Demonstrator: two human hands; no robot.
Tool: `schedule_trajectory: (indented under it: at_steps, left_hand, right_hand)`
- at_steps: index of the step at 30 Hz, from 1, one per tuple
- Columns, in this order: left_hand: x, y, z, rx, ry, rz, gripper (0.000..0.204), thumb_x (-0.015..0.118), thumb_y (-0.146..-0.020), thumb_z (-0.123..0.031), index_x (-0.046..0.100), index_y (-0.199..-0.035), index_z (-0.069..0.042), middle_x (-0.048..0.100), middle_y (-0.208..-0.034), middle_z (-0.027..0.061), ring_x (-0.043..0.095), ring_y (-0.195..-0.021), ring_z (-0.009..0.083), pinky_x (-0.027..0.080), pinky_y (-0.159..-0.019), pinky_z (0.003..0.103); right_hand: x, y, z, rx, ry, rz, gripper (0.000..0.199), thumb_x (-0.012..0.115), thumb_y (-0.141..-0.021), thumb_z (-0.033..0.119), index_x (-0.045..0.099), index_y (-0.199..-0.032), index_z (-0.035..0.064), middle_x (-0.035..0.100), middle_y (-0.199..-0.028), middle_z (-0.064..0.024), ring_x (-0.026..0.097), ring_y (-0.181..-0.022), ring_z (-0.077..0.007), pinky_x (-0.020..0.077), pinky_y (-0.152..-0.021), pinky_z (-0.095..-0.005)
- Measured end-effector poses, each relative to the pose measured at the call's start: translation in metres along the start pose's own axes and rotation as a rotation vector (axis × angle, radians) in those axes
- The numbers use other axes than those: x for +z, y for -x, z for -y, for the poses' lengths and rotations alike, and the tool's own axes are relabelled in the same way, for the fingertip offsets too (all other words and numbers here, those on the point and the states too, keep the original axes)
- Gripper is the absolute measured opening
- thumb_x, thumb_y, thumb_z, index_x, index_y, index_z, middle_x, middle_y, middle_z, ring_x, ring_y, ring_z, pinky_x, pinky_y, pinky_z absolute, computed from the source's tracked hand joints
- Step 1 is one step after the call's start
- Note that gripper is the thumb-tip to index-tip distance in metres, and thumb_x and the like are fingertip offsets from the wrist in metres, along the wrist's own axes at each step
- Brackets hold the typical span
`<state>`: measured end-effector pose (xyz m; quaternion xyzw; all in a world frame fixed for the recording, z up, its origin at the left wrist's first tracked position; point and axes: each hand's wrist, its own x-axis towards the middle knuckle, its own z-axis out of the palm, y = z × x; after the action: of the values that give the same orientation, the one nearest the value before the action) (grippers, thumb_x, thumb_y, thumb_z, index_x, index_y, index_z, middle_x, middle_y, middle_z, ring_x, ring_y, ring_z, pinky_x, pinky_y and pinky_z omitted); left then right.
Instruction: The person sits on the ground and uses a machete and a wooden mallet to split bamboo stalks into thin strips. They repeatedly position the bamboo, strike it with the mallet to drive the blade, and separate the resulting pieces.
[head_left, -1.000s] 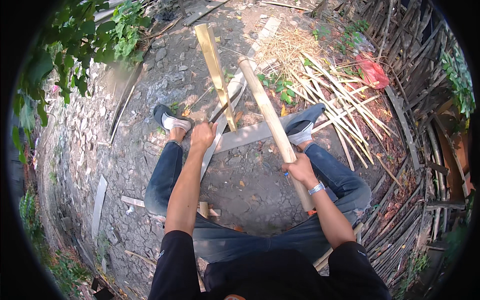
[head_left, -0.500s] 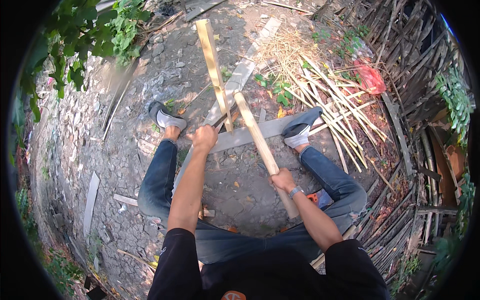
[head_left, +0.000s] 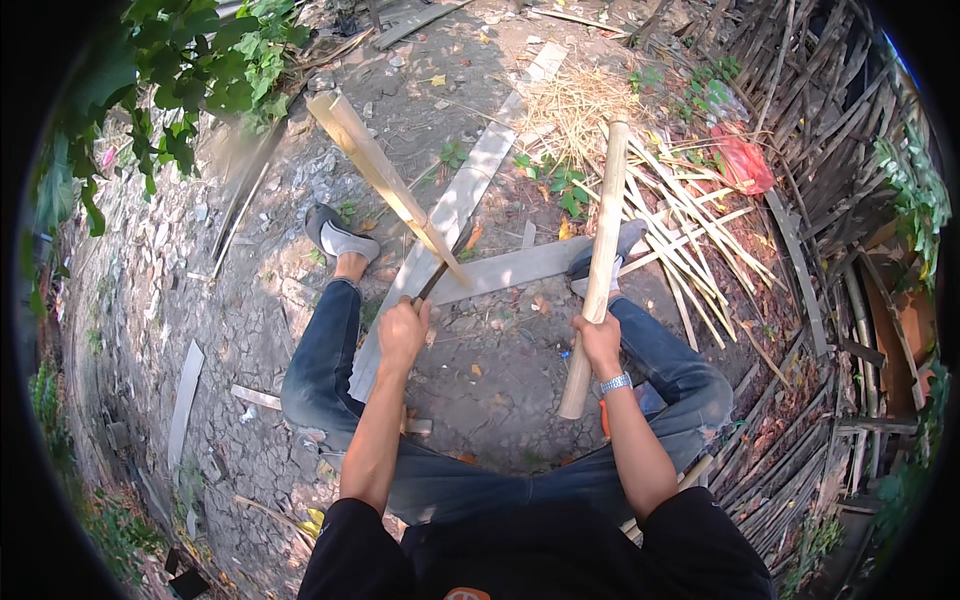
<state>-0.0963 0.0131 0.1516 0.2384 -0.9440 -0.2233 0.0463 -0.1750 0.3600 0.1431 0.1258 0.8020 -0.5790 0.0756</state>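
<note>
My left hand (head_left: pixel 402 335) is closed round the handle of a dark-bladed knife (head_left: pixel 432 283). The blade meets the lower part of a long, pale split piece of wood (head_left: pixel 385 180), which leans to the far left above the grey planks. In my right hand (head_left: pixel 600 345) is a thick, round wooden stick (head_left: pixel 608 215), gripped near its lower end and apart from the split wood. My fingers wrap fully round it, and its upper end points away from me. Part of the knife handle is hidden by my left fist.
Grey planks (head_left: pixel 520 268) lie crossed on the ground between my feet. A heap of thin pale strips (head_left: pixel 690 255) spreads at the right, beside a red plastic bag (head_left: pixel 741 160). Stacked sticks (head_left: pixel 800 90) line the right side; leafy vines (head_left: pixel 165 70) hang at the upper left.
The round stick has swung right, away from the split wood. The split wood's upper end has tipped left, and my left hand with the knife has come a little nearer me.
</note>
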Motion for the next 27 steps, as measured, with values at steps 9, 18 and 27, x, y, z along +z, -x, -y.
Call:
schedule_trajectory:
  at_steps: [9,18,27]
  left_hand:
    - [0.068,0.045,0.041,0.124,-0.269,0.062,0.044,0.068,-0.095,-0.046,0.066,-0.094,-0.003,0.074,-0.075,0.0182,0.075,-0.071,0.0372,0.060,-0.062,0.047]
    - [0.065,0.037,0.037,0.193,-0.140,-0.030,0.044,0.068,-0.095,-0.048,0.070,-0.097,-0.005,0.072,-0.076,0.0212,0.074,-0.069,0.0356,0.058,-0.056,0.044]
    - [0.091,0.022,0.080,-0.369,0.555,0.361,0.052,0.067,-0.097,-0.047,0.064,-0.078,0.001,0.054,-0.053,0.0052,0.053,-0.039,0.0159,0.046,-0.039,0.036]
  right_hand:
    - [0.052,0.039,0.081,-0.430,0.159,0.224,0.123,0.095,-0.070,0.038,0.019,-0.155,-0.0086,0.033,-0.150,-0.0303,0.046,-0.134,-0.0424,0.0474,-0.108,-0.0473]
    - [0.127,-0.008,0.172,-0.613,-0.277,0.295,0.043,0.075,-0.097,0.022,0.060,-0.128,-0.0040,0.074,-0.104,-0.0119,0.071,-0.095,-0.0195,0.0553,-0.086,-0.0337]
    - [0.103,-0.017,0.160,-0.537,-0.536,0.320,0.025,0.054,-0.109,0.021,0.058,-0.114,-0.0031,0.074,-0.099,-0.0205,0.076,-0.094,-0.0259,0.0599,-0.081,-0.0335]
